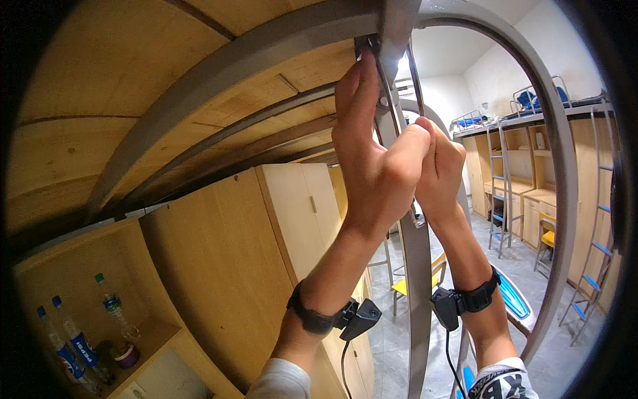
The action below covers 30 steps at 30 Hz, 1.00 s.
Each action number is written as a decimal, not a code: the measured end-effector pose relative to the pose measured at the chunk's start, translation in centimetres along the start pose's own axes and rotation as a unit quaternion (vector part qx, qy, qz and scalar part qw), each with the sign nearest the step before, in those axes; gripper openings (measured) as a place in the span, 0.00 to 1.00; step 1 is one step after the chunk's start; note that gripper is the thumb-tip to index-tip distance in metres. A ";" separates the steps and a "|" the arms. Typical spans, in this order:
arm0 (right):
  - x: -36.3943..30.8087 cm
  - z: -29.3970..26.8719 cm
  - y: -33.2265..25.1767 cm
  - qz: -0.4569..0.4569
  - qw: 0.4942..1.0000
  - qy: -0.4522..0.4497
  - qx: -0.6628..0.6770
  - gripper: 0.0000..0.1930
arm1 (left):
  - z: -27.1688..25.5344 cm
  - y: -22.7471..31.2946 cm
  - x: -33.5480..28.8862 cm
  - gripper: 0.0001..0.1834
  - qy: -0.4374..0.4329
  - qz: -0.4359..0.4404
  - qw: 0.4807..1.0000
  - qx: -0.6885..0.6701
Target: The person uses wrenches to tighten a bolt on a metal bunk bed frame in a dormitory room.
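Both my hands are raised to the grey metal post (419,299) of a bunk bed frame. My left hand (375,156) stretches its fingers upward along the post. Their tips reach a dark bracket under the frame's joint, where contact is partly hidden. Its thumb points right and meets the fingers of my right hand (440,166). That right hand is closed, pinching the lower end of a thin metal rod (415,76) that runs up beside the post. The rod's kind cannot be made out. Each wrist wears a black strap with a small cabled device (362,319).
Wooden bed boards (119,66) and a curved frame tube (199,86) are overhead. Left stand a wardrobe (219,266) and an open shelf with plastic bottles (83,346). Right are ladders (500,186), desks, a yellow chair (546,233) and a blue-and-white board (512,296).
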State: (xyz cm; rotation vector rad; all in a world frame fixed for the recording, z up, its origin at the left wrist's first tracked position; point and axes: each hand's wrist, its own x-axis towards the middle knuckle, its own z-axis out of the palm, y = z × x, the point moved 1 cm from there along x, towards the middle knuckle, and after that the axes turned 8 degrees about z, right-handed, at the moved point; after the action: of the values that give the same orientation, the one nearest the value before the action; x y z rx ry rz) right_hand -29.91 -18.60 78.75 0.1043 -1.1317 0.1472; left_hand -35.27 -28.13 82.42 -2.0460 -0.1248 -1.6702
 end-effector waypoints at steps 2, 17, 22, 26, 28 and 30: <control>0.1 0.1 0.1 0.007 1.000 -0.003 0.008 0.20 | -0.4 0.2 0.3 0.39 -0.006 0.007 1.000 0.010; 1.6 0.7 1.8 -0.100 0.990 0.072 -0.064 0.23 | -1.3 -1.2 0.7 0.37 -0.039 0.127 0.987 0.090; 1.6 1.0 2.5 -0.026 0.999 -0.003 0.028 0.23 | -1.6 -1.4 0.6 0.37 -0.044 0.126 0.984 0.122; 1.8 0.9 3.1 -0.009 0.997 -0.026 0.072 0.24 | -1.4 -1.6 0.5 0.37 -0.041 0.130 0.982 0.133; 1.9 1.0 3.2 -0.019 0.995 -0.037 0.092 0.25 | -1.4 -1.4 0.5 0.37 -0.038 0.125 0.983 0.128; 1.8 1.1 4.2 -0.012 0.994 -0.043 0.097 0.25 | -1.3 -1.4 0.4 0.36 -0.036 0.130 0.978 0.160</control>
State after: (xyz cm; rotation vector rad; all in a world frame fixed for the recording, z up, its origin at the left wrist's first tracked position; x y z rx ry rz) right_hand -30.88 -14.53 80.94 0.3002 -1.2006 0.2335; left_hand -36.88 -27.53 83.43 -1.7947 -0.1336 -1.3219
